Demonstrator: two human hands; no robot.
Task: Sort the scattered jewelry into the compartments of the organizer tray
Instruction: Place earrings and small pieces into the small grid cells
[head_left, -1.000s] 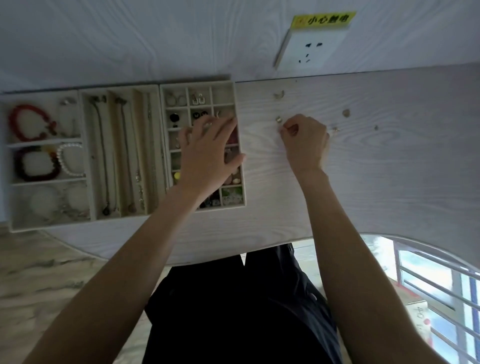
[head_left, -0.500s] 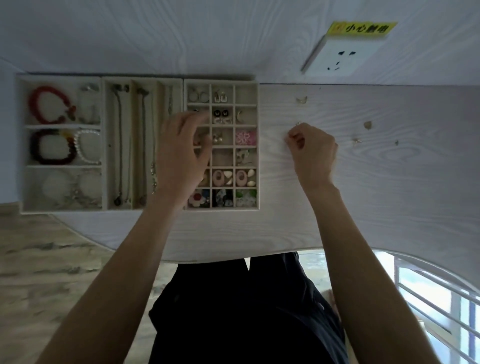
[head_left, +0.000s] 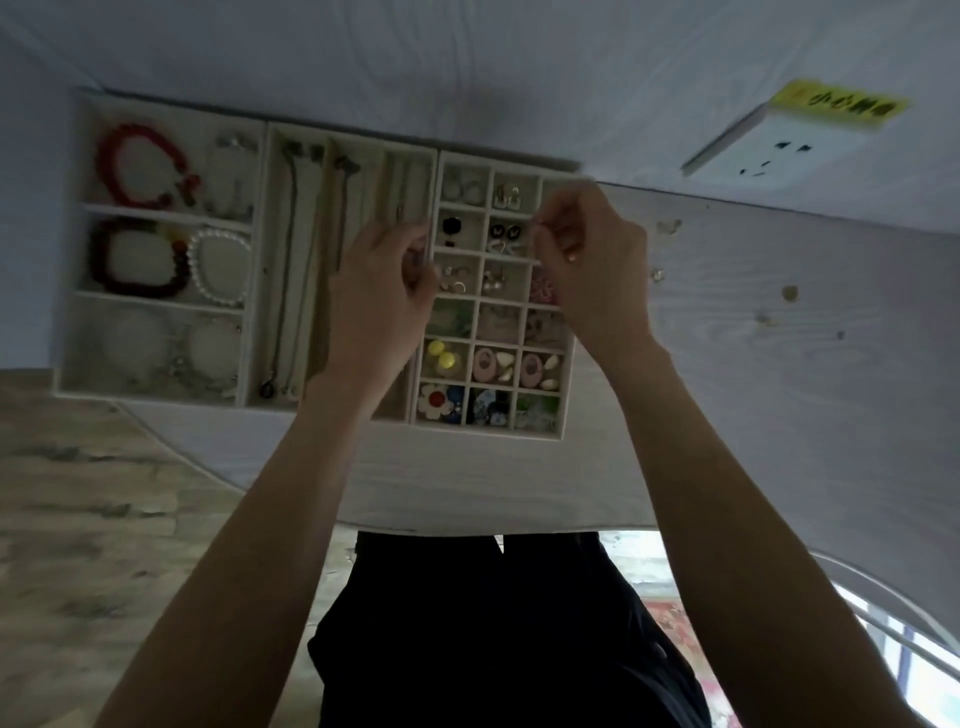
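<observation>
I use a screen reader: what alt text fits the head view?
Both hands, left hand and right hand, hover with curled fingers over the earring grid of an organizer tray; small loose pieces lie on the table.

A home room, by the look of it. A pale wood-grain table (head_left: 779, 415) stands against a white wall, with a wall socket (head_left: 769, 150) at one o'clock under a yellow warning sticker (head_left: 836, 102). Worn wooden flooring (head_left: 78, 519) shows at eight o'clock, and a barred window (head_left: 883, 623) at five o'clock. A jewelry organizer tray (head_left: 260, 260) sits at eleven o'clock.
</observation>
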